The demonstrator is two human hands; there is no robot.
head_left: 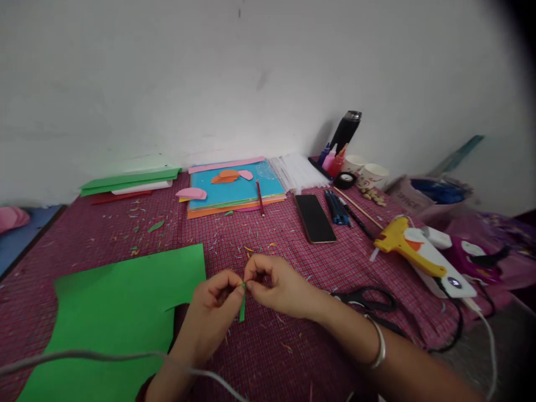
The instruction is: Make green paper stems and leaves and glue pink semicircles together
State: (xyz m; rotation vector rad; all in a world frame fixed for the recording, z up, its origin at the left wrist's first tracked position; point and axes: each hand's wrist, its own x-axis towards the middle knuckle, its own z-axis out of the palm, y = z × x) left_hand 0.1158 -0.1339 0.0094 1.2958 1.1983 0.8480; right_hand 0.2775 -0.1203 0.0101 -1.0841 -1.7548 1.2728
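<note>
Behind the table rises a pale wall [167,72], marked with a few smudges, and a red checked cloth [268,360] covers the table top, with small paper scraps scattered on it. Near the middle, above the cloth, both hands meet at a narrow green strip [242,310]. With thumb and forefinger, the left hand [214,306] pinches the strip close to its upper end. Thumb and forefinger of the right hand [280,287] are also closed on this same end, and the fingertips of both hands almost touch. From there, the strip's free part hangs downward.

Beside the left hand lies a large green sheet [121,312], cut along its right side, and a grey cable [104,355] crosses over it and in front of the left forearm. Under the right forearm, which wears a bangle [380,345], the scissors [372,298] are partly hidden.

Farther back, a blue sheet [209,192] lies on other coloured papers, with orange petals [227,176] on top and a pencil [260,199] resting at its right edge. To the right of the pencil lies a phone [315,219]. Near the wall a dark flask [345,133] stands tilted in the view, close to two cups [374,176]. Farther right, a yellow glue gun [404,243] rests against a white box [450,276].
</note>
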